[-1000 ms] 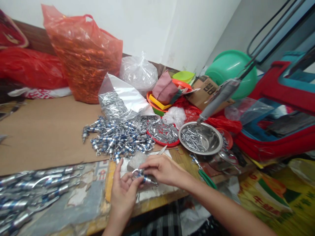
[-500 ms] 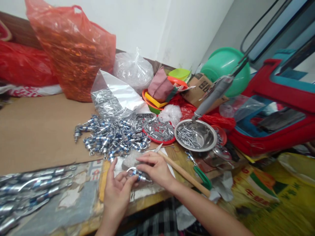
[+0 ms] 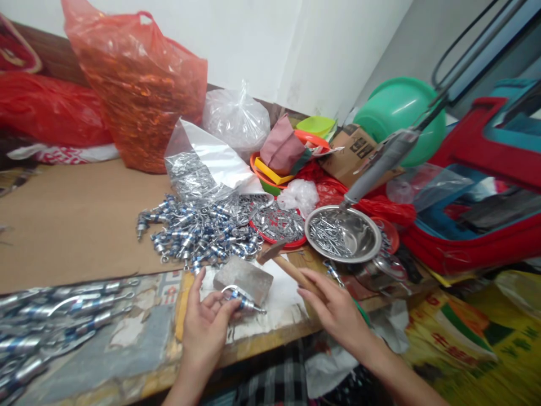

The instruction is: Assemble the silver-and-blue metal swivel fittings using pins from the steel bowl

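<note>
My left hand (image 3: 205, 330) is closed on a small silver metal piece with a blue band (image 3: 243, 302), pinched between thumb and fingers just in front of a grey stone block (image 3: 244, 278). My right hand (image 3: 333, 307) lies apart from it to the right, fingers stretched out over the wooden handle of a hammer (image 3: 296, 273) whose head (image 3: 269, 251) rests by the block. Behind the block is a heap of the same blue-banded metal pieces (image 3: 198, 231).
A red plate of small metal parts (image 3: 279, 224) and a steel bowl (image 3: 368, 248) of pins stand behind the hammer. More banded pieces lie in rows at the left (image 3: 51, 318). An orange bag (image 3: 135, 84), clear bags (image 3: 236, 121), a green basin (image 3: 397, 113) and red stools (image 3: 486, 237) crowd the back and right.
My right hand has let go of the metal piece and moved right onto the hammer handle. The left hand keeps holding the piece. The grey block is now uncovered.
</note>
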A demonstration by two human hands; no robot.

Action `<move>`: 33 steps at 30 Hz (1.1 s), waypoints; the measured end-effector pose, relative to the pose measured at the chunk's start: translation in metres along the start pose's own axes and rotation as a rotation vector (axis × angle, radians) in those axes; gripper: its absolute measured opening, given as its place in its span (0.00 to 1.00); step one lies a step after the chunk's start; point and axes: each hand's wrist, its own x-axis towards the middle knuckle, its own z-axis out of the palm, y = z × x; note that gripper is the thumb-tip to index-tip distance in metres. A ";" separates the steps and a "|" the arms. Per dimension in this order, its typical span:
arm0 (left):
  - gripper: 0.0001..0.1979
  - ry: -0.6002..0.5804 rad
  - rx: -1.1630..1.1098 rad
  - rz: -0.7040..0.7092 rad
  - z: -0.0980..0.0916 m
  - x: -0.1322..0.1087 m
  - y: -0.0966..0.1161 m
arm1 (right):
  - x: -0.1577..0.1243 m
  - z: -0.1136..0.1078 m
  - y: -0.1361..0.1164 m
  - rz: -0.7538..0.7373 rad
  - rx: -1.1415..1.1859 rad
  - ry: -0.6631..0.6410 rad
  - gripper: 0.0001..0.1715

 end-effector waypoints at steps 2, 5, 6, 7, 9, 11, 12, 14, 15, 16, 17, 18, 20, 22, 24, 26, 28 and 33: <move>0.46 0.007 0.003 0.001 0.000 0.000 0.000 | -0.003 -0.006 -0.017 -0.138 0.009 0.064 0.23; 0.46 -0.001 -0.001 0.008 0.000 0.000 -0.001 | -0.006 -0.005 -0.027 -0.248 -0.063 0.006 0.27; 0.46 -0.004 -0.007 0.009 0.000 0.000 0.000 | -0.007 -0.002 -0.028 -0.246 -0.094 -0.052 0.27; 0.46 -0.006 -0.014 0.008 0.000 0.001 0.000 | -0.008 0.001 -0.028 -0.230 -0.119 -0.104 0.27; 0.47 -0.001 -0.025 0.001 0.000 0.001 0.000 | -0.011 0.006 -0.026 -0.189 -0.123 -0.120 0.27; 0.47 0.001 -0.028 -0.002 0.000 0.001 0.000 | -0.015 0.009 -0.025 -0.174 -0.090 -0.047 0.27; 0.48 -0.002 -0.027 -0.002 0.000 0.001 -0.001 | -0.017 0.010 -0.025 -0.176 -0.081 -0.033 0.26; 0.49 -0.003 -0.024 -0.001 0.000 0.000 -0.001 | -0.020 0.011 -0.024 -0.170 -0.069 -0.073 0.26; 0.49 -0.003 -0.023 -0.002 0.000 0.000 -0.002 | -0.020 0.011 -0.022 -0.151 -0.054 -0.101 0.26; 0.49 -0.003 -0.021 -0.001 -0.001 0.000 -0.002 | -0.020 0.013 -0.018 -0.115 -0.027 -0.114 0.25; 0.47 -0.004 -0.015 -0.005 -0.001 0.000 -0.003 | -0.018 0.015 -0.013 -0.062 0.015 -0.099 0.23; 0.43 -0.008 0.010 -0.019 -0.002 0.000 -0.003 | -0.016 0.017 -0.006 -0.001 0.067 -0.064 0.22; 0.29 -0.025 0.098 -0.072 -0.004 0.000 -0.001 | -0.010 0.024 0.012 0.126 0.164 -0.022 0.22; 0.16 -0.036 0.210 -0.119 -0.007 0.001 0.003 | -0.002 0.030 0.028 0.216 0.224 -0.061 0.23; 0.12 -0.026 0.316 -0.083 -0.010 0.002 0.009 | 0.008 0.034 0.039 0.222 0.201 -0.134 0.21; 0.11 -0.010 0.403 0.036 -0.012 0.004 0.013 | 0.025 0.035 0.043 0.150 0.058 -0.134 0.17; 0.10 -0.019 0.471 0.159 -0.013 0.007 0.016 | 0.050 0.034 0.045 0.086 -0.114 -0.053 0.16; 0.09 -0.054 0.600 0.289 -0.011 0.011 0.016 | 0.126 0.042 0.059 0.101 -0.270 0.013 0.13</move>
